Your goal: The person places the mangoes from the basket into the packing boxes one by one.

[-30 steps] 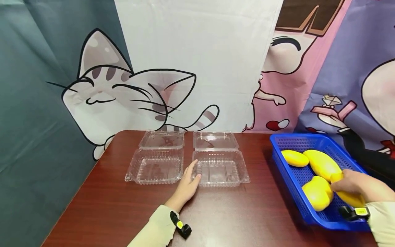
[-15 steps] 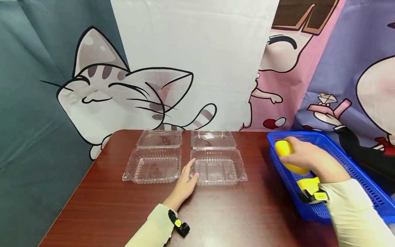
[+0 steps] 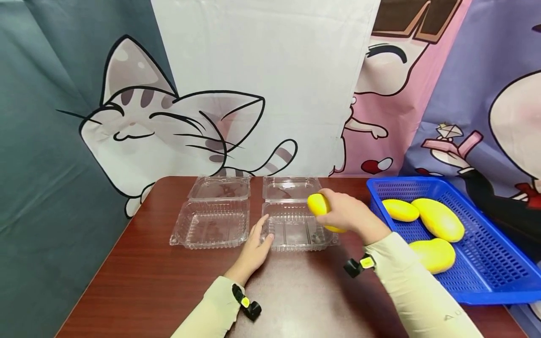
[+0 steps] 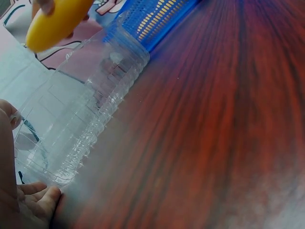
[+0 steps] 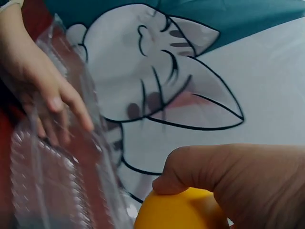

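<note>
A yellow mango (image 3: 319, 205) is gripped in my right hand (image 3: 348, 213), tilted above the right clear plastic clamshell box (image 3: 297, 230). The right wrist view shows my thumb pressing on top of the mango (image 5: 178, 212); the palm hides the rest. My left hand (image 3: 253, 249) touches the left side of that same box, thumb near its front corner and fingers extended along the side. In the left wrist view those fingers (image 4: 40, 202) lie at the box's end. Both this box and the left clamshell box (image 3: 215, 227) have their lids folded back.
A blue plastic basket (image 3: 494, 298) stands on the right of the brown wooden table (image 3: 139, 281). In it lie a small mango (image 3: 400, 210), a large mango (image 3: 439, 219) and a mango (image 3: 435, 256) partly behind my right sleeve. A printed cartoon curtain (image 3: 291, 70) hangs behind the table.
My right hand has taken the mango out of the basket, lifted it and carried it left over the right box. The left hand stays at that box's side.
</note>
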Demonstrator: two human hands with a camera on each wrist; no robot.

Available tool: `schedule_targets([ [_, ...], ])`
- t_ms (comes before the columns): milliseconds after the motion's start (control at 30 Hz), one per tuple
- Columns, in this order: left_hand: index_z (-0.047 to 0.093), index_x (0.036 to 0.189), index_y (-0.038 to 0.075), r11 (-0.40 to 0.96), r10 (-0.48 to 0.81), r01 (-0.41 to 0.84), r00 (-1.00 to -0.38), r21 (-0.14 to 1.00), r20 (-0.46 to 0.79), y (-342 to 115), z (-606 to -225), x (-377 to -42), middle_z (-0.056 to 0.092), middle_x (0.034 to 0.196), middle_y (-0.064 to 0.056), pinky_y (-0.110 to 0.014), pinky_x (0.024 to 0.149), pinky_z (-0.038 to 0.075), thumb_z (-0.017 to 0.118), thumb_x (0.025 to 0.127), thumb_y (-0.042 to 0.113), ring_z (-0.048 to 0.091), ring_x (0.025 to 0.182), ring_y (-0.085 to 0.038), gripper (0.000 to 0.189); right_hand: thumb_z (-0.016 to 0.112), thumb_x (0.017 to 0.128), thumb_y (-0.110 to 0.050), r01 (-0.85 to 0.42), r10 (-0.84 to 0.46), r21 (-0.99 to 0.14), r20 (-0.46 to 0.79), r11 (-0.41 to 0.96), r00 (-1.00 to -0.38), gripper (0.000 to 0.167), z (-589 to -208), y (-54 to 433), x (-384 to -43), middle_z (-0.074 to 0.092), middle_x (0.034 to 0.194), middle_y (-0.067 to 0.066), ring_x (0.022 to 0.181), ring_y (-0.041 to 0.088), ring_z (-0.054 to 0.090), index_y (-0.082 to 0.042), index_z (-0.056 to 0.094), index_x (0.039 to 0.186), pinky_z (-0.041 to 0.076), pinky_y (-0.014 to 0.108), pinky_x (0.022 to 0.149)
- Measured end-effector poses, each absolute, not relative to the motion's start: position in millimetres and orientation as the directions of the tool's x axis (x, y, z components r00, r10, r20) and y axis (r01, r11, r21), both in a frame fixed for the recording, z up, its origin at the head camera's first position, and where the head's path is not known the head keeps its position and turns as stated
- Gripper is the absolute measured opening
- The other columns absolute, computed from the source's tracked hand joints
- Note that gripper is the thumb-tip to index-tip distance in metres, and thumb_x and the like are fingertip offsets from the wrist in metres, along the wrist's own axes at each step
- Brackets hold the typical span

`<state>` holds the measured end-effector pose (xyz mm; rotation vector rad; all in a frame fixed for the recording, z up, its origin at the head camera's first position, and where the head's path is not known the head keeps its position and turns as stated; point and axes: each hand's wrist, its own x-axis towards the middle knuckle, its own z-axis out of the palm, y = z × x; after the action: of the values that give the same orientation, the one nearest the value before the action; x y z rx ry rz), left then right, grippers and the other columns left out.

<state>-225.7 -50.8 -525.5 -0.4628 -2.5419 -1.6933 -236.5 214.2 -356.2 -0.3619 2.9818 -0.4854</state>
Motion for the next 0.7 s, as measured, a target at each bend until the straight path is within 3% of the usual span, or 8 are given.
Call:
schedule_targets([
  [333, 0.033, 0.158, 0.017, 0.373, 0.222, 0.288, -0.951, 0.882, 0.217, -51.8, -528.1, -226.4, 0.037, 0.156, -0.019, -0.065, 0.109, 0.033, 0.054, 0.103, 0.020, 0.041, 0.139, -0.040, 0.059, 0.075, 0.076, -0.038, -0.217, -0.251, -0.401, -0.034, 0.890, -0.967, 0.078, -406.6, 163.3, -254.2, 0.067, 0.099, 0.007, 0.080, 0.023, 0.060, -0.009, 0.049, 0.144, 0.052, 0.042, 0.070],
  [700, 0.032, 0.158, 0.017, 0.363, 0.225, 0.299, -0.947, 0.883, 0.228, -50.4, -526.0, -226.9, 0.037, 0.156, -0.018, -0.063, 0.111, 0.033, 0.054, 0.102, 0.019, 0.041, 0.140, -0.038, 0.061, 0.075, 0.075, -0.037, -0.149, -0.219, -0.423, -0.120, 0.894, -0.968, 0.085, -451.0, 137.2, -264.1, 0.068, 0.114, 0.013, 0.089, 0.026, 0.062, -0.003, 0.047, 0.147, 0.053, 0.048, 0.083],
])
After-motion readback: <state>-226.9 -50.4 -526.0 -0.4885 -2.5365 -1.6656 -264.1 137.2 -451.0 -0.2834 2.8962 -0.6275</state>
